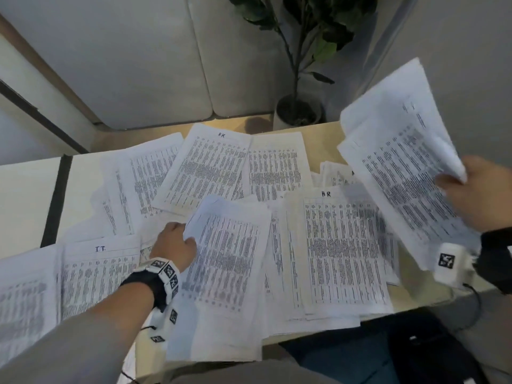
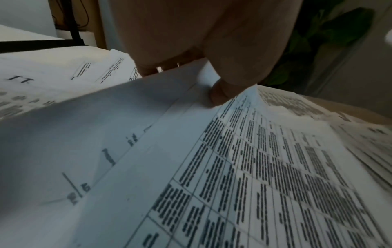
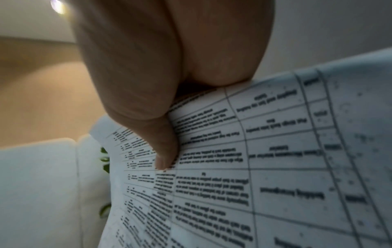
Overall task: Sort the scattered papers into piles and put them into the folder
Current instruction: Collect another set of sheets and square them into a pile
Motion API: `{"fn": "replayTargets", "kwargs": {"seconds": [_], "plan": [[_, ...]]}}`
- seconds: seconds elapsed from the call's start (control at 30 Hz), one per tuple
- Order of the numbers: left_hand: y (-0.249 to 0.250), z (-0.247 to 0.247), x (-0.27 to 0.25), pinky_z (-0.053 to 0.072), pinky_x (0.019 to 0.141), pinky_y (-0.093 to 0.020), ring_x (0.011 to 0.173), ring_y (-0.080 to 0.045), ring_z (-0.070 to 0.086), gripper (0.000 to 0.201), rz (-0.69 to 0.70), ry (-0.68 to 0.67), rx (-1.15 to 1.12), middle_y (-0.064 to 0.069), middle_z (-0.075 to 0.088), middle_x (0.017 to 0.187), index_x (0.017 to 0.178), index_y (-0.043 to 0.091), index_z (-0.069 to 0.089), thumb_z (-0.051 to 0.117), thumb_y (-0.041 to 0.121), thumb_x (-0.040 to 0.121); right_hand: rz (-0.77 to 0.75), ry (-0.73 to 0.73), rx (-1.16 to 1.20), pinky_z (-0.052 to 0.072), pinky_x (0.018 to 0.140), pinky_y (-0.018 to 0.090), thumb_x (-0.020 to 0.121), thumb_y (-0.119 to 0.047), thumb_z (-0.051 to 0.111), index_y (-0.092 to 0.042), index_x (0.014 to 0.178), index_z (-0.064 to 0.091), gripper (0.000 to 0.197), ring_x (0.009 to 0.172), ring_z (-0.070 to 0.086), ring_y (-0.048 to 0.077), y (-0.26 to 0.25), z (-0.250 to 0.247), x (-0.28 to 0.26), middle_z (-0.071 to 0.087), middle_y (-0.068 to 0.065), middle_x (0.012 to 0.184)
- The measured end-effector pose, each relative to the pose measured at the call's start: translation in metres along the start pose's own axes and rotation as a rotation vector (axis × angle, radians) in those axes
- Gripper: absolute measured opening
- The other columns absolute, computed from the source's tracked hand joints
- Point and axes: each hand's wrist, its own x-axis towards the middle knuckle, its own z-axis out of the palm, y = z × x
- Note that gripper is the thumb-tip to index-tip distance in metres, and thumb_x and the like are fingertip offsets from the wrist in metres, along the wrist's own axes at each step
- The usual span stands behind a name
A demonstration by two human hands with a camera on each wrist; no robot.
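Printed white sheets lie scattered over the table (image 1: 327,131); some are headed "HK" (image 1: 205,167), "HR" (image 1: 343,245) and "IT" (image 1: 102,270). My left hand (image 1: 177,245) pinches the upper left corner of a sheet (image 1: 221,273) in the middle of the table, lifting that corner; the thumb (image 2: 220,95) lies on top of this sheet (image 2: 233,167). My right hand (image 1: 482,189) grips a bundle of sheets (image 1: 404,167) raised above the table's right side, and its thumb (image 3: 163,151) presses on the printed face of the bundle (image 3: 265,167). No folder is in view.
A potted plant (image 1: 299,106) stands just behind the table's far edge. Pale cushions (image 1: 138,65) fill the background. A dark gap (image 1: 56,200) separates a second white surface on the left. A dark bag (image 1: 415,353) sits below the near edge at right.
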Motion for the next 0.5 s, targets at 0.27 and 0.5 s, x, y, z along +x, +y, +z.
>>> {"fn": "replayTargets", "kwargs": {"seconds": [0.27,0.5], "plan": [[0.010,0.006,0.021,0.053,0.063,-0.030,0.071,-0.030,0.060,0.013,-0.082,-0.052,-0.127,-0.022,0.061,0.106,0.081,0.010,0.061,0.051,0.015,0.084,0.078,-0.235,0.563,0.055,0.085,0.036,0.094,-0.025,0.077,-0.021,0.122,0.064,0.031,0.091,0.067,0.010,-0.032,0.023,-0.024,0.072,-0.005,0.105],[0.019,0.022,-0.001,0.037,0.056,-0.026,0.061,-0.021,0.051,0.013,-0.206,-0.137,-0.398,-0.009,0.055,0.070,0.076,0.013,0.054,0.055,0.017,0.089,0.332,-0.434,0.071,0.058,0.095,0.044,0.091,-0.026,0.077,-0.005,0.128,0.062,0.045,0.106,0.063,0.033,0.038,0.188,-0.062,0.059,0.016,0.122]]}}
